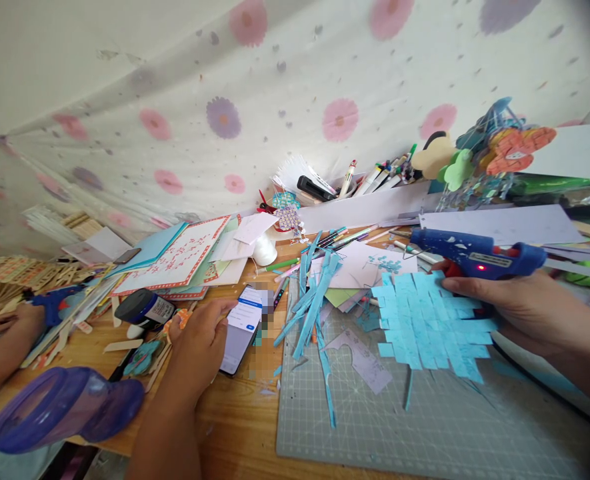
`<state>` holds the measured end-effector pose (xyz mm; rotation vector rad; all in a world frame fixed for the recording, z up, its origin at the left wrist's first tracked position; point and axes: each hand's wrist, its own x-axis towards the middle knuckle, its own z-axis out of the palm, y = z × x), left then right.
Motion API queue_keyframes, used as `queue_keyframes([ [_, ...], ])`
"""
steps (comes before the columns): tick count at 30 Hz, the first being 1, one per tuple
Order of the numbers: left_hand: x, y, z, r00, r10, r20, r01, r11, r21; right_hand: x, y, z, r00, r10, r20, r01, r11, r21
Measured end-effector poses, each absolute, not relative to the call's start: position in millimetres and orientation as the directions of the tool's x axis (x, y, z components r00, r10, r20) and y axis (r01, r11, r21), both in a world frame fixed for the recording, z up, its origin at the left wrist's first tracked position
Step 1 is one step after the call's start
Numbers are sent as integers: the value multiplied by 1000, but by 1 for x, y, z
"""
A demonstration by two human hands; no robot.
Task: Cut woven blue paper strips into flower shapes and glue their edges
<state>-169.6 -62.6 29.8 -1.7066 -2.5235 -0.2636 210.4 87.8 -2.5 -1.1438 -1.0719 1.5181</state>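
Observation:
My right hand [519,310] is wrapped round a blue hot glue gun [469,253] with a small red light lit; its nozzle points left. Pinched against it in the same hand is a woven mat of light blue paper strips [427,327], held above the grey cutting mat [335,433]. My left hand [202,340] reaches over the wooden table, its index finger stretched to the lit screen of a smartphone [242,330]. An orange piece [179,321] shows beside its other fingers; whether they grip it I cannot tell. Loose blue paper strips [315,300] lie between the hands.
At the left, another person's hand [22,330] is beside a second blue glue gun [55,303]. A purple translucent container [59,407] and dark jar [145,310] stand near my left arm. Card sheets [179,253], a thread spool [265,250] and pens [379,177] line the back.

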Motion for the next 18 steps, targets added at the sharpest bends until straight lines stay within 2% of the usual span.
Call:
queue_keyframes([
  [18, -168, -59, 28, -421, 889, 178, 905, 400, 142, 212, 88, -5, -173, 977, -124, -158, -152, -976],
])
